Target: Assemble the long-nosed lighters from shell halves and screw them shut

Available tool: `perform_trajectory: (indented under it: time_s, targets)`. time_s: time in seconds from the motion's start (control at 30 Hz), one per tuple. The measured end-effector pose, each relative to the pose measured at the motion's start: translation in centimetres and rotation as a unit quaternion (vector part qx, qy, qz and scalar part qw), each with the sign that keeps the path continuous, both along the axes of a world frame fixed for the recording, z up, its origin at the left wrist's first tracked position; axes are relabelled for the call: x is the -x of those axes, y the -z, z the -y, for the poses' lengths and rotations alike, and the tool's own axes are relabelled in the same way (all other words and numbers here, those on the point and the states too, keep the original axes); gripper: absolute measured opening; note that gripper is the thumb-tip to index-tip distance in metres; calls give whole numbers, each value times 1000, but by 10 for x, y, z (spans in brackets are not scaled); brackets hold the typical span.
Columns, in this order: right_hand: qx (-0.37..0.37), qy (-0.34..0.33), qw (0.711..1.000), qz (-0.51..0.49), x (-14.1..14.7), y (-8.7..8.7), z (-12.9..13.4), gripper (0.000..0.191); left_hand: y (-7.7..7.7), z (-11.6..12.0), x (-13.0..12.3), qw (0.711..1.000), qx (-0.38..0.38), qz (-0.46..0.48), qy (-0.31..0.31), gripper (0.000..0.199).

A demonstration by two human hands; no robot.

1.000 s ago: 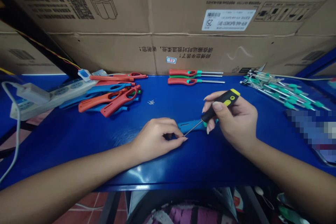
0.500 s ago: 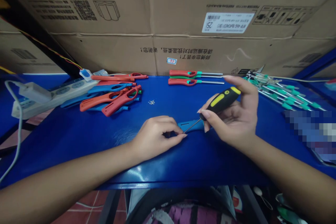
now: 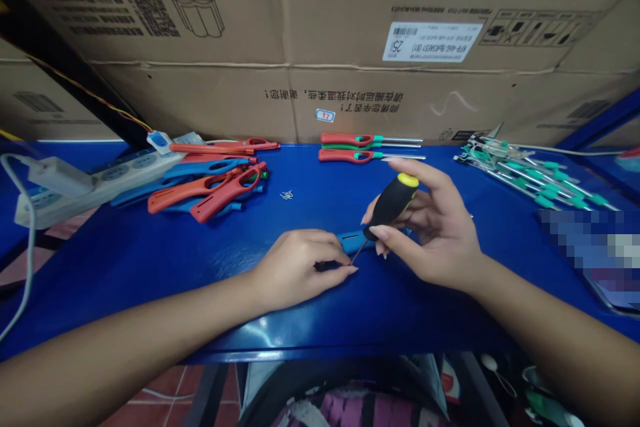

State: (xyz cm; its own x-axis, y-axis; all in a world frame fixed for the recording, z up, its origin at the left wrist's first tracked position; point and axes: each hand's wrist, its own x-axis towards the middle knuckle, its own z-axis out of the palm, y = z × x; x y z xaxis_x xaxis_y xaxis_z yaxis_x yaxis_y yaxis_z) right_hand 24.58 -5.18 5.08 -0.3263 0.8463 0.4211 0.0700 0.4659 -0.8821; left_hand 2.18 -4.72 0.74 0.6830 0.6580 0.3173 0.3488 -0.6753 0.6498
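My right hand [image 3: 430, 233] grips a black and yellow screwdriver [image 3: 393, 203], its thin shaft slanting down to the left. The fingertips of my left hand [image 3: 305, 267] pinch together at the screwdriver's tip; anything small between them is too tiny to make out. Just behind those fingertips lies a blue lighter handle [image 3: 353, 241] on the blue table [image 3: 240, 307], its right part hidden by my right hand. A few tiny pale screws or pins [image 3: 287, 195] rest farther back.
Red, orange and blue handles [image 3: 215, 190] are piled at the left beside a white power strip [image 3: 125, 170]. Red lighters [image 3: 345, 155] with metal rods lie at the back. Green-tipped rods [image 3: 545, 177] lie right, near a blurred-out item [image 3: 600, 253]. Cardboard [image 3: 340, 13] stands behind.
The screwdriver has tilted more upright and its handle has moved left and slightly down with my right hand. My left fingertips have shifted slightly down, still at the tip.
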Motion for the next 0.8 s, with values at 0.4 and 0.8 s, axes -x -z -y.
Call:
perform_trajectory:
  time_s: [0.4,0.8]
  targets:
    - [-11,75,995,-59,3,4,2,69,-6,-1,0,998,-23,50,-29,30]
    - [-135,69,988,-34,4,19,-13,63,-1,-10,1,999,-2,-32,-29,40]
